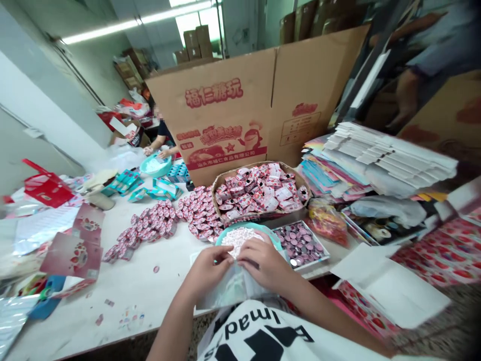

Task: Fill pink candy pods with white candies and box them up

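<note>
A teal basin point(276, 239) full of small pale pink-white pieces point(240, 238) stands at the table's front edge, right before me. My left hand point(211, 268) is at its near left rim, thumb and fingers pinched together. Close beside it, my right hand point(265, 260) reaches over the pieces with its fingers bent and closed. What either hand pinches is too small or hidden to make out. Below both hands lies a pale translucent sheet or bag point(233, 286). To the right of the basin is a white tray point(326, 256) of round pinkish lids or discs point(300, 243).
Behind the basin stands a basket point(216, 193) of pink printed containers point(259, 185); many more point(150, 223) spread leftward. A tall cardboard box point(240, 120) blocks the back. Stacked white card point(391, 155) lies right. A co-worker's hands point(163, 150) are at another teal basin point(150, 169).
</note>
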Action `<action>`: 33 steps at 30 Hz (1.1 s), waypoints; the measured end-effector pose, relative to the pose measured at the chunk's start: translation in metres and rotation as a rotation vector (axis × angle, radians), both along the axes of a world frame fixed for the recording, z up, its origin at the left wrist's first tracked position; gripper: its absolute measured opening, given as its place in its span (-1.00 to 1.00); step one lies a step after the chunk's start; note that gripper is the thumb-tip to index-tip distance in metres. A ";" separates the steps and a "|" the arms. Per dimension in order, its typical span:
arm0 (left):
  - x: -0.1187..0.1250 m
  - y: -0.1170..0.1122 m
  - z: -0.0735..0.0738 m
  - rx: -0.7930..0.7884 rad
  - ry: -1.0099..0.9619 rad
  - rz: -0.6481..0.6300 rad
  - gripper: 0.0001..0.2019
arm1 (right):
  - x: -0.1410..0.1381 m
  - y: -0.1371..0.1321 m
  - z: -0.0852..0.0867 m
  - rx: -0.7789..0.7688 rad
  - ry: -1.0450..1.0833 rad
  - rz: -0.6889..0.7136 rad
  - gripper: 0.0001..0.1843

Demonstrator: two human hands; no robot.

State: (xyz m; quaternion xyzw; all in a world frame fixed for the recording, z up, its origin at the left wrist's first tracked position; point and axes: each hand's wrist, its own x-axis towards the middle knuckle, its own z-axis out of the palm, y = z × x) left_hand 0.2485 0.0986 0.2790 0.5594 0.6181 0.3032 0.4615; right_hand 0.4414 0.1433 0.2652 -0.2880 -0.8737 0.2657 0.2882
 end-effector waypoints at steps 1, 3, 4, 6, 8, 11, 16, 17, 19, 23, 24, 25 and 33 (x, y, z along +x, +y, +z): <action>-0.002 0.000 -0.003 0.000 0.000 0.016 -0.69 | -0.003 0.000 -0.004 -0.007 0.006 0.002 -0.89; -0.006 0.000 -0.009 -0.003 -0.008 0.054 -0.72 | -0.009 0.001 -0.010 -0.035 0.013 0.012 -0.87; -0.008 0.001 -0.012 -0.010 -0.019 0.074 -0.72 | -0.012 0.001 -0.012 -0.061 0.014 0.016 -0.88; -0.013 0.002 -0.020 -0.030 -0.044 0.103 -0.71 | -0.018 0.002 -0.017 -0.129 0.009 0.020 -0.92; -0.020 0.002 -0.028 -0.042 -0.056 0.115 -0.71 | -0.024 0.003 -0.023 -0.199 -0.006 0.023 -0.91; -0.030 0.003 -0.040 -0.052 -0.053 0.158 -0.71 | -0.035 0.005 -0.030 -0.254 -0.021 0.054 -0.90; -0.041 0.002 -0.046 -0.070 -0.044 0.236 -0.71 | -0.051 0.015 -0.038 -0.302 -0.025 0.095 -0.81; -0.042 0.002 -0.046 -0.070 -0.045 0.248 -0.71 | -0.054 0.019 -0.039 -0.312 -0.039 0.099 -0.74; -0.044 0.001 -0.046 -0.071 -0.047 0.270 -0.72 | -0.061 0.027 -0.042 -0.314 -0.083 0.113 -0.63; -0.053 0.002 -0.054 -0.086 -0.060 0.323 -0.73 | -0.075 0.042 -0.052 -0.234 -0.143 0.161 -0.83; -0.058 0.002 -0.058 -0.096 -0.070 0.342 -0.73 | -0.080 0.045 -0.055 -0.218 -0.142 0.166 -0.85; -0.064 0.003 -0.062 -0.105 -0.076 0.360 -0.73 | -0.085 0.046 -0.058 -0.213 -0.138 0.164 -0.86; -0.151 0.007 -0.073 -0.045 -0.031 0.140 -0.78 | -0.158 0.016 -0.063 -0.336 -0.134 -0.089 -0.64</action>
